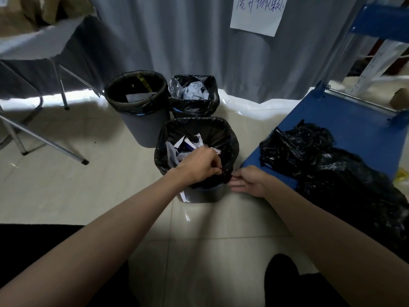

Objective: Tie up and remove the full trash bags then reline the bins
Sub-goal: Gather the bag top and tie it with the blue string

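1. A pale tiled floor [66, 191] runs to a grey curtain [177, 41].
2. The left hand [199, 166], arm outstretched, pinches the black plastic liner [199, 127] at the near rim of the grey bin [205, 193].
3. The right hand [250, 180], fingers straight, touches that rim just beside it.
4. Loose black bags [321, 156] lie right of that hand.

Three gray bins [145, 127] on floor, black bags inside; nearest bag [197, 131] full of paper. Spare black bags [309, 151] piled beside.

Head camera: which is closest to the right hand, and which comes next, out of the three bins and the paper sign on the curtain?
From the right hand:
1. Front bin, just left of the fingers.
2. Back bins: the bin stuffed with grey waste, behind the front bin, and the round bin, back left; too close to call.
3. Paper sign, up on the curtain.
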The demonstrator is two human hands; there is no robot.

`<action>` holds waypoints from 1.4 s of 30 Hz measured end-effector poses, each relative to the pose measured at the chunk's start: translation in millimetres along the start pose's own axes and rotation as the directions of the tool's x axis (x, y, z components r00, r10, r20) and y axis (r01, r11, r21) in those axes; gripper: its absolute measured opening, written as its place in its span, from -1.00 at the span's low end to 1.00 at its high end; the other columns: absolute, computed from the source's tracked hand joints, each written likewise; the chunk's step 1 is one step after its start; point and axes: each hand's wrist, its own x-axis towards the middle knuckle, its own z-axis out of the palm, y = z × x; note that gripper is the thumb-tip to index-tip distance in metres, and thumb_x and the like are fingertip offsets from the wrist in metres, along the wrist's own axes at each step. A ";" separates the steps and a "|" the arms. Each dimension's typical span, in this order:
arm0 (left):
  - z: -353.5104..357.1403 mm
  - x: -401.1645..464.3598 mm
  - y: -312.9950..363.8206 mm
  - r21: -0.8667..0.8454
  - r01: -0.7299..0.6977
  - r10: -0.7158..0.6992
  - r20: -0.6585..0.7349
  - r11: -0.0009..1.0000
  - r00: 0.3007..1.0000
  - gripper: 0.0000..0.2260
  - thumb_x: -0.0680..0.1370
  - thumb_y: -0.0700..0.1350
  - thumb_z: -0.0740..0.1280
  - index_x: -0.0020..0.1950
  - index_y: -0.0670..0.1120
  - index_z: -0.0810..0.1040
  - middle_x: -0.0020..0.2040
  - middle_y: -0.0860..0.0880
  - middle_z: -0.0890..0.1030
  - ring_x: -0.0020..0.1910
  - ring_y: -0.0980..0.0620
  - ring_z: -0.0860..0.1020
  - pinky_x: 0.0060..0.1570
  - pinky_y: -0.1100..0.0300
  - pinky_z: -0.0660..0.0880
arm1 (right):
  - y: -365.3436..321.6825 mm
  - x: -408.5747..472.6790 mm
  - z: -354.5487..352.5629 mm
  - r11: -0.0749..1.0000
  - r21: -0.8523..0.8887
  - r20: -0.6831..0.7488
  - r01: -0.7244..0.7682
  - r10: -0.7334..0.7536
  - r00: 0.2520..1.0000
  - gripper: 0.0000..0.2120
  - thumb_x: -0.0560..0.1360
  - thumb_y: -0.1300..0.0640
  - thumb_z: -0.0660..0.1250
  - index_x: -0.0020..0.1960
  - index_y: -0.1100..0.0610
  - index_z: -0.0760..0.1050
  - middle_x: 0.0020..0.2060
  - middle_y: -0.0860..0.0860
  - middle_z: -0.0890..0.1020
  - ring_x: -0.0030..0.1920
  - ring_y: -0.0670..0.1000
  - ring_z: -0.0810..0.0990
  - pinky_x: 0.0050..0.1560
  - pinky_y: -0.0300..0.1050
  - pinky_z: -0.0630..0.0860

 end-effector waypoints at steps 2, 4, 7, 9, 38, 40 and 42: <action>-1.2 -1.2 -2.8 -0.004 0.016 -0.016 0.013 1.000 1.000 -0.91 0.48 -0.08 0.47 -0.04 -0.01 0.72 -0.12 -0.02 0.69 -0.08 -0.02 0.60 -0.14 0.21 0.40 | -0.3 -1.5 -2.7 0.997 0.083 0.021 0.004 -0.006 1.000 -0.83 0.61 0.29 0.23 0.17 0.30 0.50 0.10 0.21 0.62 0.05 0.13 0.65 0.15 0.05 0.54; -0.9 -3.8 -5.7 -0.013 0.057 -0.057 0.023 0.998 0.998 -0.93 0.47 -0.09 0.47 -0.08 0.00 0.72 -0.15 -0.01 0.69 -0.08 -0.03 0.61 -0.08 0.15 0.49 | -4.0 -4.9 -5.0 0.979 0.202 0.016 0.014 -0.018 1.000 -0.97 0.57 0.34 0.29 -0.04 0.26 0.50 -0.11 0.17 0.58 -0.07 0.11 0.65 0.12 0.06 0.56; 0.2 -7.9 -9.6 -0.029 0.100 -0.100 0.011 0.995 0.995 -0.96 0.46 -0.09 0.48 -0.11 0.01 0.72 -0.17 0.00 0.69 -0.08 -0.03 0.62 -0.03 0.08 0.54 | -12.4 -14.7 -7.8 0.946 0.322 -0.004 0.039 -0.039 0.999 -0.96 0.53 0.35 0.33 -0.08 0.26 0.48 -0.13 0.21 0.58 0.00 0.17 0.63 0.15 0.12 0.57; 1.6 -10.2 -9.1 -0.027 0.114 -0.115 -0.011 0.993 0.993 -0.96 0.46 -0.09 0.48 -0.11 0.01 0.72 -0.16 -0.01 0.69 -0.08 -0.05 0.62 -0.03 0.06 0.55 | -19.0 -22.6 -6.5 0.952 0.303 0.024 0.036 -0.046 0.999 -0.98 0.53 0.32 0.32 -0.08 0.26 0.49 -0.13 0.21 0.60 -0.01 0.15 0.63 0.15 0.11 0.58; -26.9 2.0 -20.6 -0.003 0.067 -0.064 0.272 0.998 0.960 -0.90 0.48 -0.20 0.37 -0.16 -0.14 0.69 -0.19 -0.11 0.65 -0.04 -0.12 0.61 -0.03 0.15 0.49 | -92.0 -52.3 21.0 0.969 -0.240 -0.066 -0.062 0.047 0.997 -0.92 0.56 0.23 0.27 -0.05 0.25 0.50 -0.24 0.16 0.64 -0.27 0.09 0.63 -0.22 -0.12 0.64; -47.2 9.3 -31.3 0.023 0.069 -0.073 0.265 0.997 0.961 -0.87 0.50 -0.09 0.42 0.01 -0.04 0.72 0.00 -0.08 0.70 0.05 -0.06 0.60 0.12 0.15 0.49 | -103.9 -54.4 17.7 0.926 -0.367 -0.050 -0.084 0.071 0.996 -0.86 0.58 0.22 0.26 -0.01 0.31 0.50 -0.21 0.23 0.66 -0.23 0.14 0.66 -0.23 -0.05 0.66; -71.5 18.3 -49.4 0.043 0.129 -0.134 0.158 0.991 0.978 -0.85 0.52 -0.06 0.40 0.06 0.00 0.70 0.05 -0.08 0.69 0.08 -0.09 0.62 0.11 0.10 0.53 | -115.4 -52.8 14.0 0.901 -0.428 -0.071 -0.071 0.045 0.996 -0.82 0.58 0.19 0.26 0.01 0.33 0.50 -0.16 0.27 0.66 -0.18 0.18 0.67 -0.18 0.01 0.67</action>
